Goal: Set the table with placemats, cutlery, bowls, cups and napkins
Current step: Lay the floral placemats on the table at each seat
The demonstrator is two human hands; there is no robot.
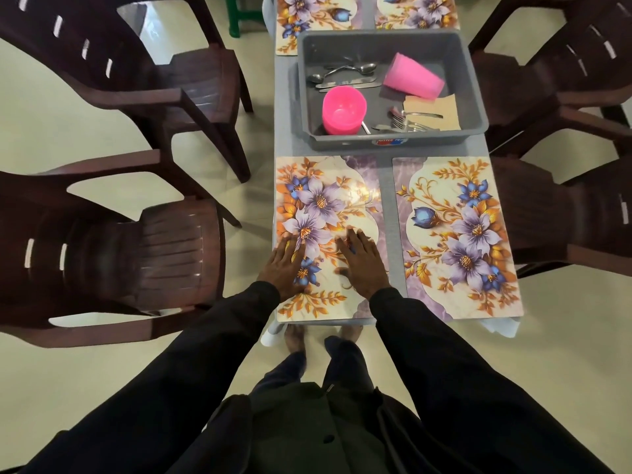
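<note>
The near-left placemat (pixel 328 200), printed with purple and blue flowers and orange leaves, lies flat at the near-left corner of the table (pixel 388 206), its left and near edges about level with the table's edges. Both hands rest palm-down on its near half. The left hand (pixel 285 265) sits at the mat's left edge and the right hand (pixel 364 265) toward its right side. The fingers of both are straight and slightly spread, pressing on the mat and gripping nothing. Black sleeves (pixel 427 354) cover both arms to the wrists. A strip of bare grey table separates this mat from the near-right placemat (pixel 458 234), which has the same pattern and lies parallel to it. Just beyond the two mats stands a grey tub (pixel 342 140). In it, a pink bowl (pixel 343 111) stands upright at the near left and a pink cup (pixel 413 77) lies on its side at the far right. The tub also holds spoons (pixel 345 70) at the far left, forks (pixel 403 122) at the near right, and tan napkins (pixel 441 109) partly under the forks. Past the tub, the far-left placemat (pixel 301 18) and far-right placemat (pixel 420 12) run out of view at the top. Dark brown plastic chairs stand on both sides, the left chairs (pixel 119 248) well apart from the table and the right chairs (pixel 564 80) close to it. A green stool (pixel 244 15) stands at the far left.
</note>
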